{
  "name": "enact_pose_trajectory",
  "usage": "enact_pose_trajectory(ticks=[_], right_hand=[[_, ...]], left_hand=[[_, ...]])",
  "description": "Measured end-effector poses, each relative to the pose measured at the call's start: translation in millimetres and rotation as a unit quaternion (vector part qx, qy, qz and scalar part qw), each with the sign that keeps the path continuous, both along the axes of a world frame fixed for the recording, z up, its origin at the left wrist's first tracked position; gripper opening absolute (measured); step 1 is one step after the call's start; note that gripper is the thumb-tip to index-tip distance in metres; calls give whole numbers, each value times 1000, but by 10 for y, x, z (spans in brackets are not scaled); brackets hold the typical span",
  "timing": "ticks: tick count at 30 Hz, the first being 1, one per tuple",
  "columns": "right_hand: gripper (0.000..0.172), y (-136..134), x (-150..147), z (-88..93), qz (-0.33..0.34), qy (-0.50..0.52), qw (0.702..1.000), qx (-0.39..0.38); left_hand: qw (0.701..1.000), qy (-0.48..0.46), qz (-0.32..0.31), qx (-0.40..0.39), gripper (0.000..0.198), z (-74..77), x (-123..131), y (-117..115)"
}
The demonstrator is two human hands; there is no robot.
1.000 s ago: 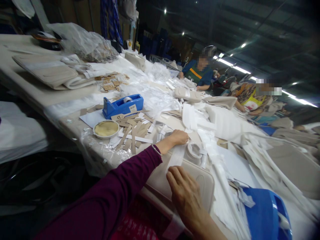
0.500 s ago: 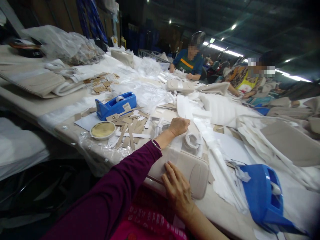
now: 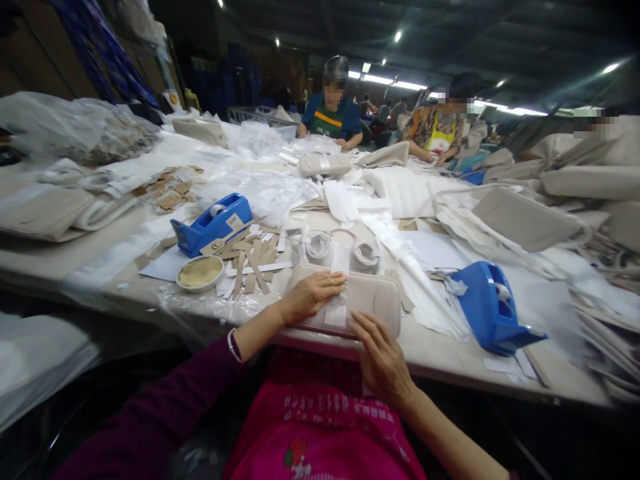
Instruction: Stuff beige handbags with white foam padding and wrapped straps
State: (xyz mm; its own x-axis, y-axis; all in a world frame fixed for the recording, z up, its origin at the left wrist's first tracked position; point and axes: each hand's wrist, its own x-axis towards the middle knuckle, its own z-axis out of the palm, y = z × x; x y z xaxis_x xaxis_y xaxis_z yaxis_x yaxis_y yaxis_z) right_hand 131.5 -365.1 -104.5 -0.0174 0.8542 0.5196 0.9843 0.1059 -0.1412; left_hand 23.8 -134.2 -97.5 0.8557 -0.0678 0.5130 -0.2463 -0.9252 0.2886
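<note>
A beige padded case or bag (image 3: 375, 300) with rounded corners lies flat at the table's near edge. A whitish translucent strip (image 3: 337, 310) runs across its middle. My left hand (image 3: 315, 293) lies flat on its left part, fingers stretched and the tips at the strip. The fingers of my right hand (image 3: 383, 357) rest spread along its front edge, right of the strip; the thumb is hidden. Just behind the case sit a wrapped white coil (image 3: 316, 247) and another wrapped coil (image 3: 366, 255).
Left of the case are a blue tape dispenser (image 3: 213, 223), a round dish of yellowish stuff (image 3: 200, 273) and loose beige strips (image 3: 255, 267). Another blue dispenser (image 3: 485, 307) stands right. White sheets (image 3: 400, 190) lie behind. Two co-workers, one in a green apron (image 3: 327, 123), work across the table.
My left hand has come back from the coils onto the case, and its fingers have flattened. My right hand stays at the case's front edge. The view has turned right and levelled.
</note>
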Motion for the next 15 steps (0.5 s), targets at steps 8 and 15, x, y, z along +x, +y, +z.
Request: enact_pose_trajectory(ticks=[8, 15], right_hand=[[61, -836, -122, -722, -135, -92, 987, 7], [28, -580, -321, -461, -57, -55, 993, 90]], left_hand=[[1000, 1, -14, -6, 40, -9, 28, 15], [999, -4, -25, -31, 46, -12, -14, 27]])
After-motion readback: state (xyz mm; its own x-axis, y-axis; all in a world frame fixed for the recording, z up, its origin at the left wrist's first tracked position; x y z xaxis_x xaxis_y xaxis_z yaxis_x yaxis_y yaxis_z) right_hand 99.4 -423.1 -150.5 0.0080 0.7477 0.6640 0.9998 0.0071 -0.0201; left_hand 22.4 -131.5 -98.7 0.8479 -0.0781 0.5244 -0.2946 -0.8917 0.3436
